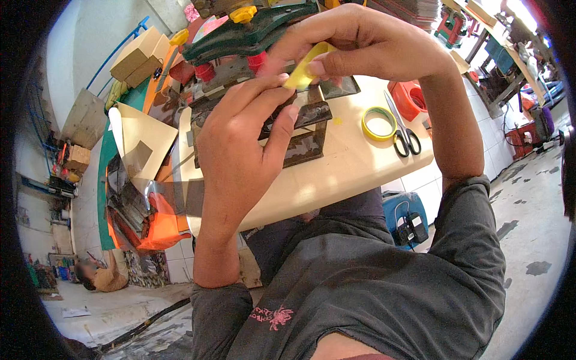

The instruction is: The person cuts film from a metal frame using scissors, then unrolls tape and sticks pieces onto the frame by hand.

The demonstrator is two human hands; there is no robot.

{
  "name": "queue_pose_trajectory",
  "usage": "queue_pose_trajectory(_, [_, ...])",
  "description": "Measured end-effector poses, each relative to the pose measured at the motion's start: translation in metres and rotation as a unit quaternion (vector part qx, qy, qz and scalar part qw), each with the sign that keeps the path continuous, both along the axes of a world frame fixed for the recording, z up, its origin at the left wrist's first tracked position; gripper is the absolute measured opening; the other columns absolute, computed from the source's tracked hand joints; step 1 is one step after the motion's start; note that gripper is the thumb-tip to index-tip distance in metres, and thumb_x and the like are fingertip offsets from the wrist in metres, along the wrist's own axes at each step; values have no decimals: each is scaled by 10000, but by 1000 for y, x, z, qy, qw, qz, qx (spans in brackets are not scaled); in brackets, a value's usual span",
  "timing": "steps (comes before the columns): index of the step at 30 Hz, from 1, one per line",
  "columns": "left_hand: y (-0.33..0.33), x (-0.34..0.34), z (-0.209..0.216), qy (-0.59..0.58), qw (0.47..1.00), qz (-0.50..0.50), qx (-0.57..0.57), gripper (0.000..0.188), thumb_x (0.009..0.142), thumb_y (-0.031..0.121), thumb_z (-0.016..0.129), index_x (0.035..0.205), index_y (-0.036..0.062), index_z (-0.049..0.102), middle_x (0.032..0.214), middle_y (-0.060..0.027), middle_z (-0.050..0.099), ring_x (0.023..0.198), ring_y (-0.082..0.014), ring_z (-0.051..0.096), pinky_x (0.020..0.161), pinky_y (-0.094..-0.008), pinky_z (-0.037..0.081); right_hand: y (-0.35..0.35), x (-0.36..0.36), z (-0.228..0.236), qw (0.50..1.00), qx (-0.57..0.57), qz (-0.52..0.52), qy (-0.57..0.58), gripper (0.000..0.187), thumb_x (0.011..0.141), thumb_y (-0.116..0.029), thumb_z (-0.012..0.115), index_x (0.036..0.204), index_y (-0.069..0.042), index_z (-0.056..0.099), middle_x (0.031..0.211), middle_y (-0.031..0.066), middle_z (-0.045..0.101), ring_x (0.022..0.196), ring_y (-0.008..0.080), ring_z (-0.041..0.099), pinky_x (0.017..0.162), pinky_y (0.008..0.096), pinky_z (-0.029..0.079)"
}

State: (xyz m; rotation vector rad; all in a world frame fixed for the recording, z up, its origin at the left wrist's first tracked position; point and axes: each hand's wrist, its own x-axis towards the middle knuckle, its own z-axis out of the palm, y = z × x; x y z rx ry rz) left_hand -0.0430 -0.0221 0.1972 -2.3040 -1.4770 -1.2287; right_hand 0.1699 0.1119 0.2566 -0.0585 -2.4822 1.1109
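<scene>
A short strip of yellow tape (308,67) is pinched between the thumb and fingers of my right hand (375,48), above a dark metal press (303,135). My left hand (240,129) reaches over the front of the press, fingers bent and thumb drawn in. Its fingertips meet the strip's lower end; whatever lies between finger and thumb is hidden. A yellow tape roll (379,123) rests on the pale tabletop, right of the press. Beside the roll lie scissors with black handles (403,129).
Behind my hands rises the green press arm (249,39) with yellow knobs and red posts. A red holder (409,99) stands beyond the scissors. Yellowish sheets (144,135) and an orange bag (162,222) are at the left. Cartons (139,57) sit behind; another person (105,273) is far left.
</scene>
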Motion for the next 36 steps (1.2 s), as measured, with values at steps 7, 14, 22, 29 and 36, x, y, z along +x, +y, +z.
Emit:
queue_pose_trajectory(7, [3, 0, -2, -7, 1000, -20, 21, 213, 940, 123, 758, 1130, 32, 791, 1168, -98, 773, 1067, -325, 726, 940, -414, 569, 6, -4, 5, 996, 49, 62, -40, 479, 1015, -56, 655, 1490, -22, 596, 1042, 37, 691, 880, 105, 629, 791, 280, 526])
queue_pose_trajectory(14, [2, -1, -1, 8, 1000, -9, 23, 198, 933, 112, 754, 1112, 33, 783, 1166, -98, 769, 1062, -328, 724, 917, -421, 566, -1, -9, 14, 982, 144, 54, -110, 662, 999, -55, 699, 1605, -13, 435, 1033, 75, 702, 919, 137, 669, 866, 310, 541])
queue_pose_trajectory(22, [3, 0, -5, -5, 1000, -6, 26, 191, 935, 114, 747, 1104, 35, 785, 1156, -106, 767, 1049, -334, 727, 909, -425, 569, -1, -13, 13, 981, 142, 15, -133, 756, 955, -40, 730, 1631, -30, 390, 883, 53, 692, 958, 163, 703, 889, 319, 544])
queue_pose_trajectory(29, [2, 2, -3, -10, 1000, -5, 27, 190, 937, 111, 738, 1104, 34, 784, 1145, -112, 767, 1042, -341, 729, 910, -433, 568, 9, -15, 5, 979, 174, 24, -103, 804, 926, -48, 769, 1628, -27, 377, 891, 54, 711, 983, 180, 731, 890, 328, 556])
queue_pose_trajectory(36, [4, 2, -4, -13, 999, -4, 34, 191, 935, 99, 736, 1106, 28, 782, 1150, -119, 767, 1040, -344, 730, 905, -435, 570, -11, -16, 22, 977, 150, -32, -151, 765, 881, -123, 846, 1543, -81, 466, 1054, 147, 763, 1095, 304, 740, 901, 430, 545])
